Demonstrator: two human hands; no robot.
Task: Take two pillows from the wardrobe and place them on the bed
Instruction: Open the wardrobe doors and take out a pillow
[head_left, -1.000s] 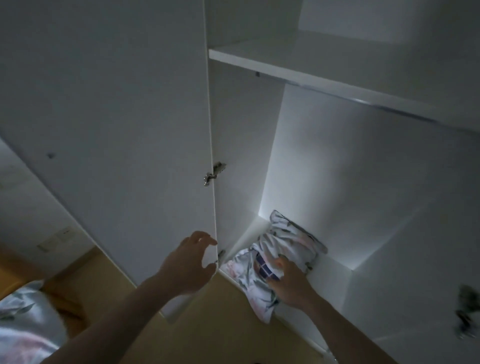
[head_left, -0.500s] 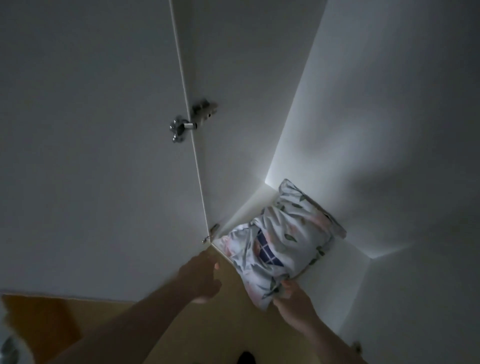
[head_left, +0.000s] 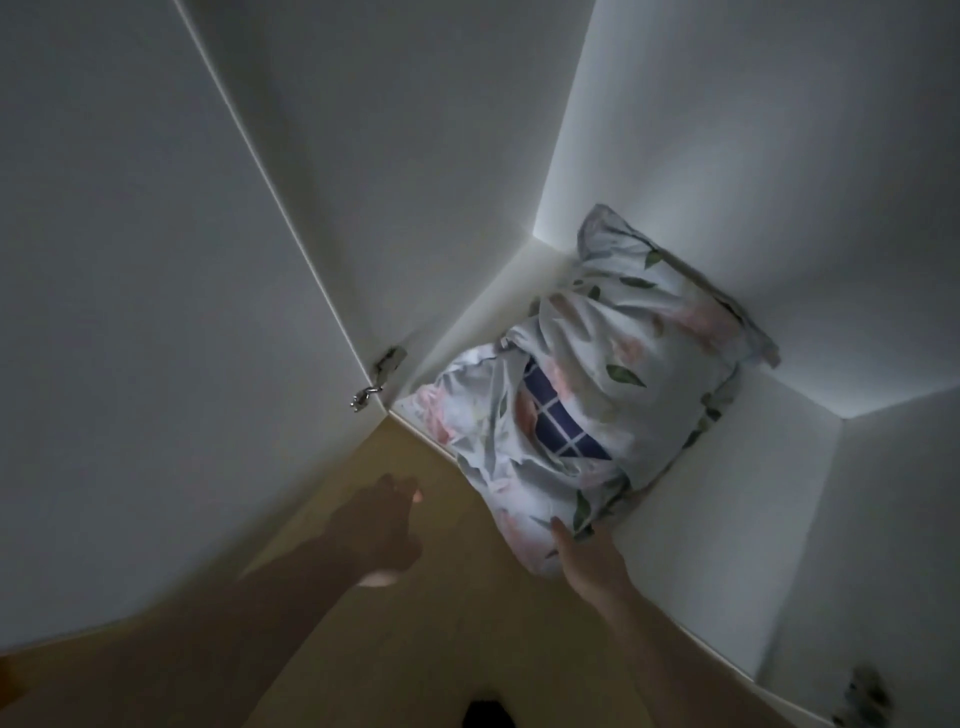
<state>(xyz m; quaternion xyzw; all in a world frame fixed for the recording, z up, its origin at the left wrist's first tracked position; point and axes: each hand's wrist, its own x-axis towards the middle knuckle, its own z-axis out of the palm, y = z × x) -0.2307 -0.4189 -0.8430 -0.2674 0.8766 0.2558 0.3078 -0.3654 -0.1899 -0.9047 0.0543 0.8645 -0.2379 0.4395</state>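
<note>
A floral pillow (head_left: 618, 353) with a dark blue checked patch lies on the bottom shelf of the white wardrobe (head_left: 727, 467), its near corner hanging over the shelf's front edge. My right hand (head_left: 587, 561) grips that overhanging corner from below. My left hand (head_left: 379, 525) hovers over the floor to the left of the pillow, fingers loosely apart, touching nothing. The bed is out of view.
The open wardrobe door (head_left: 156, 312) stands at the left with a metal hinge (head_left: 379, 374) at its base. A second hinge (head_left: 862, 701) sits at the lower right. Yellowish wood floor (head_left: 415, 649) lies below, with a dark foot (head_left: 488, 714) at the bottom edge.
The view has tilted down and closer to the bottom shelf. My right hand slid from the top of the pillow to its near corner. My left hand left the door edge and dropped lower.
</note>
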